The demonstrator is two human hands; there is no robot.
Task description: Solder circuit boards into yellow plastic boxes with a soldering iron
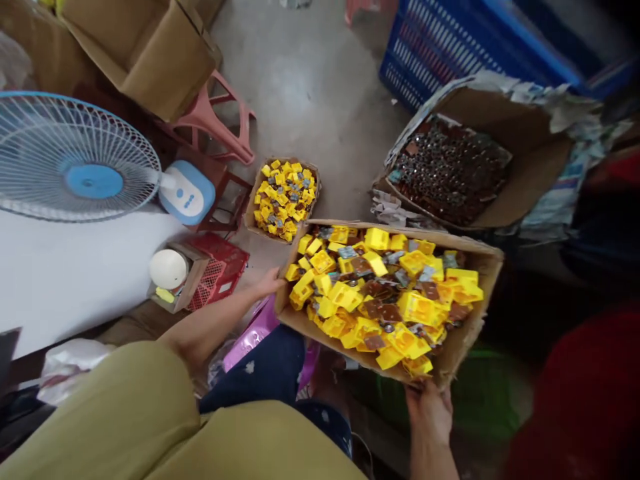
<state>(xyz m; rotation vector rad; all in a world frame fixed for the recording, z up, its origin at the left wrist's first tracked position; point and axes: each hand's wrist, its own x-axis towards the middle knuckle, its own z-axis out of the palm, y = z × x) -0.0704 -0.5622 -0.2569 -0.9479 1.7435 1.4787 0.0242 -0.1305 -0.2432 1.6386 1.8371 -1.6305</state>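
Observation:
Between my two hands I hold a cardboard box (493, 267), raised above the floor and filled with yellow plastic parts, brown pieces and small grey metal bits. My left hand (270, 283) grips its left side, the fingers partly hidden behind the cardboard. At the near right corner, my right hand (431, 400) is closed on the bottom edge, with its fingertips out of sight under the box. A smaller cardboard box (250, 217) with similar yellow parts stands on the floor just beyond the left end.
A torn, paper-wrapped carton (540, 147) of dark brown pieces stands at the right, before a blue crate (430, 53). On the left are a fan (95, 180), a pink stool (215, 123) and a red crate (225, 267). A red-clothed person (585, 400) is at the right edge.

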